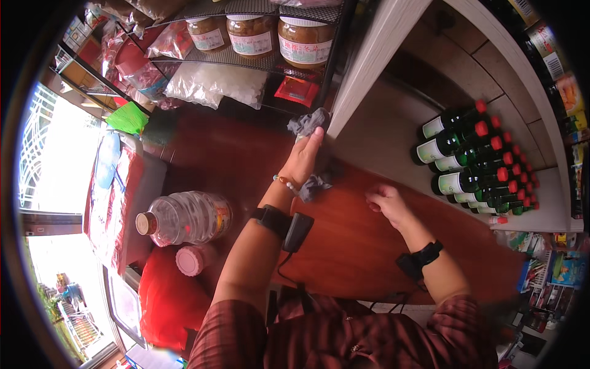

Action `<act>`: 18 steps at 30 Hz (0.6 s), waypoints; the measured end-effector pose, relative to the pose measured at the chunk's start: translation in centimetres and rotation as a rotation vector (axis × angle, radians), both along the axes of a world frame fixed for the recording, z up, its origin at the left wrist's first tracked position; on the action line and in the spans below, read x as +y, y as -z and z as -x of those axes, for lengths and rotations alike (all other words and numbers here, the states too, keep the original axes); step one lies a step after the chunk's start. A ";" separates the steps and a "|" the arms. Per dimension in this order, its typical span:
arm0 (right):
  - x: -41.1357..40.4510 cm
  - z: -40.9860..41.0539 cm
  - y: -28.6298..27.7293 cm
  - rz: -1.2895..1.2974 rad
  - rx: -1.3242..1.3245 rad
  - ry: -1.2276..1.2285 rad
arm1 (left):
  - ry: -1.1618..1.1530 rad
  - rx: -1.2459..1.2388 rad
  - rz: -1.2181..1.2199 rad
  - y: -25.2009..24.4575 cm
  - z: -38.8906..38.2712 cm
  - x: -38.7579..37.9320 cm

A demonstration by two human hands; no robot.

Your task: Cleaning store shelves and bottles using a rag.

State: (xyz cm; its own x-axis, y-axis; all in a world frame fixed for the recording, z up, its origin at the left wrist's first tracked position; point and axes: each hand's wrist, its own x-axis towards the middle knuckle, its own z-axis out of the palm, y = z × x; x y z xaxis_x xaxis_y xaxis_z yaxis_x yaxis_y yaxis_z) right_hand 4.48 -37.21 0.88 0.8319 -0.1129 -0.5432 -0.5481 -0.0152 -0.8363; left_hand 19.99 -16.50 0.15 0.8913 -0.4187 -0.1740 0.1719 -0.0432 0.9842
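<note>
My left hand point(302, 159) presses a crumpled grey cloth point(309, 122) near the end of a pale wood-look upright panel point(368, 60). More of the cloth shows below the palm, on the reddish-brown wooden tabletop point(350, 226). My right hand point(389, 205) is over the tabletop to the right, apart from the cloth. Its fingers are loosely curled and blurred, and nothing shows in them. Left of my left forearm are a large clear plastic jug point(189, 219) with a tan cap and a pink-lidded jar point(191, 260).
Several green bottles point(465, 180) with red caps stand in the pale shelf compartment at right. A black mesh rack point(258, 67) at the top bears jars point(304, 41) and bagged goods point(221, 83). A red bag point(168, 295) and a grey bin point(147, 198) are at left.
</note>
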 end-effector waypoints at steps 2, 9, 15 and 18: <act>0.9 0.0 0.0 0.052 0.013 0.024 | -0.052 -0.145 -0.267 1.4 1.2 -0.4; 2.3 -0.3 0.7 0.131 -0.091 -0.049 | 0.044 0.002 -0.398 1.0 -0.1 0.8; 3.9 -1.8 0.2 0.147 -0.039 -0.061 | 0.010 -0.023 -0.124 1.5 0.1 0.5; 4.8 -2.9 0.6 0.117 -0.097 -0.090 | 0.083 -0.165 -0.364 0.8 -0.2 1.0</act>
State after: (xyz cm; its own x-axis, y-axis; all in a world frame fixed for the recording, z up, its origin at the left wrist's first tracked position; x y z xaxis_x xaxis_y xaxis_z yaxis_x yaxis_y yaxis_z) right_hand 7.41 -32.45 0.31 0.8893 -0.0932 -0.4477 -0.4572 -0.1605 -0.8748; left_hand 20.21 -15.53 -0.62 0.8855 -0.4276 -0.1820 -0.0055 -0.4012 0.9160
